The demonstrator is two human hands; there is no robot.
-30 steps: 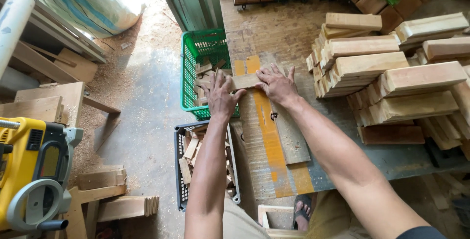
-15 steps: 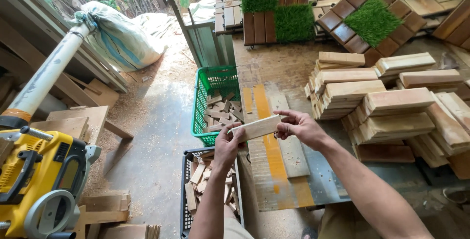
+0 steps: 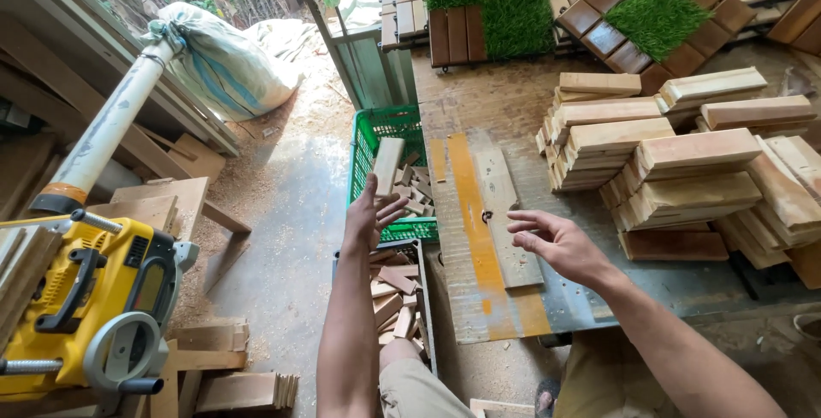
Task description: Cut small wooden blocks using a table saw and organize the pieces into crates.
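My left hand (image 3: 372,213) is raised over the gap between the two crates, fingers spread. A short pale wood block (image 3: 387,164) stands on end just past its fingertips, above the green plastic crate (image 3: 369,131); no finger wraps around it. My right hand (image 3: 558,244) hovers open, palm down, over a worn plank (image 3: 505,213) lying on the workbench (image 3: 492,101), holding nothing. Several wood offcuts lie in the green crate. A dark crate (image 3: 424,298) of offcuts sits below my left forearm.
Stacks of pale wood blocks (image 3: 676,157) fill the bench's right side; deck tiles with grass squares (image 3: 530,7) lie at the back. A yellow planer (image 3: 85,298) stands at left, with scrap boards (image 3: 214,367) on the sawdust floor and a filled sack (image 3: 227,63) beyond.
Both hands held the block between them half a second ago. Now the right hand has let go and drawn back, and the block is at the left hand's fingertips over the green crate.
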